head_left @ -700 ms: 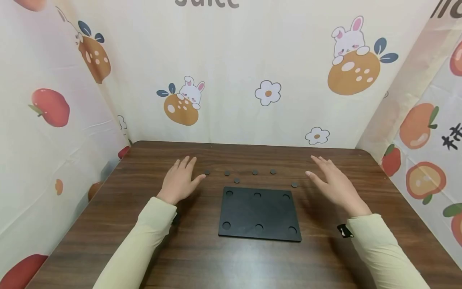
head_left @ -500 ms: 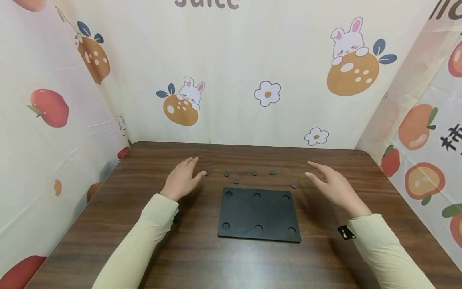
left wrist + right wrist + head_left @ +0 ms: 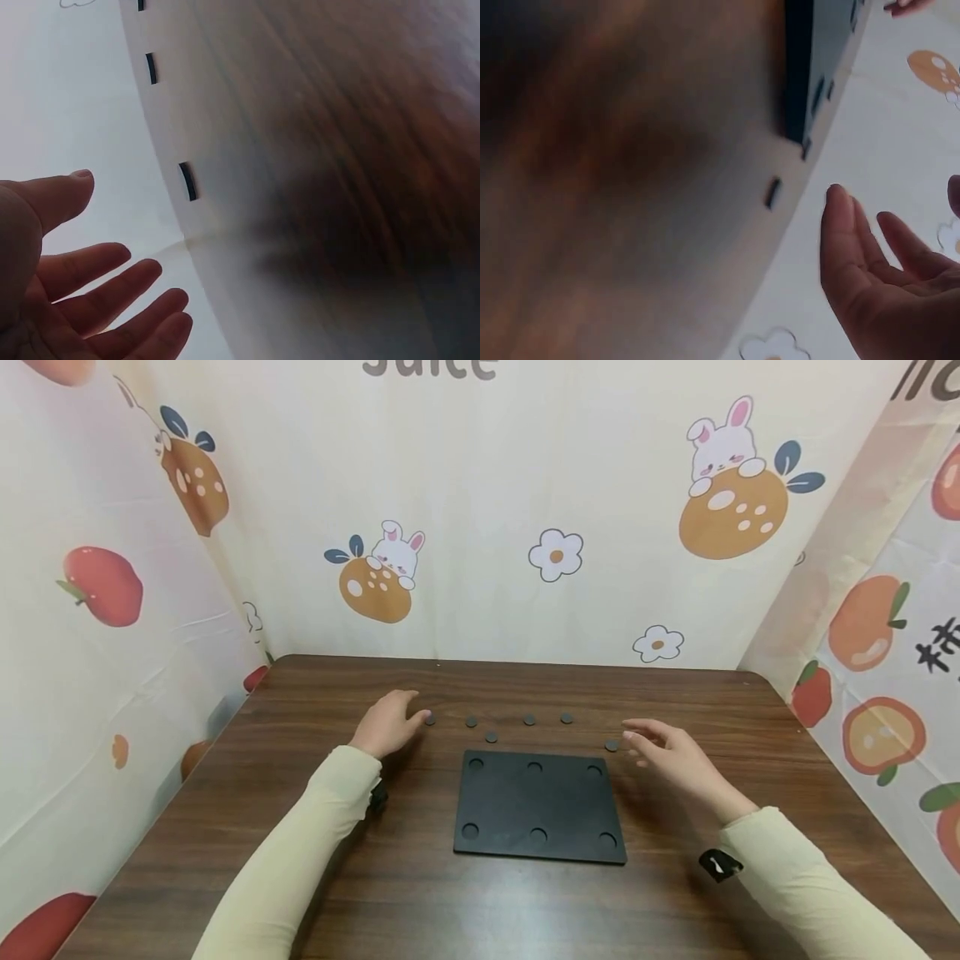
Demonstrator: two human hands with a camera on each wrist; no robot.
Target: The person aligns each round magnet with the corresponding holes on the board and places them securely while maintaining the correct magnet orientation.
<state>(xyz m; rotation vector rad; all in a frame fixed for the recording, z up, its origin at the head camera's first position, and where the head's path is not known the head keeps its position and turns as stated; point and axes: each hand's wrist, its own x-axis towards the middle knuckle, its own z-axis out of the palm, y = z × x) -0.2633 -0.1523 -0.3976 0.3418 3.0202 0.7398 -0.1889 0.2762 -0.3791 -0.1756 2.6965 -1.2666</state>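
Note:
Several small dark round discs (image 3: 529,720) lie scattered on the table behind a flat black board (image 3: 538,802). The board has round recesses along its far and near edges, and no disc lies in them. My left hand (image 3: 386,724) hovers beside the leftmost disc (image 3: 431,720), thumb toward it; in the left wrist view its fingers are spread and loosely bent around nothing. On the other side my right hand (image 3: 678,764) hangs close to the rightmost disc (image 3: 612,746), thumb and fingers apart. That disc (image 3: 773,193) also shows in the right wrist view, off the fingertips.
The brown wood-grain table (image 3: 225,860) ends at a far edge against a printed curtain (image 3: 480,585). More curtain hangs at the left and right sides. A black wrist strap (image 3: 720,864) shows at my right cuff.
The right hand has moved left and down toward the rightmost disc, its fingers bending. The left hand has shifted slightly right and its fingers have curled inward. Discs and board stay put.

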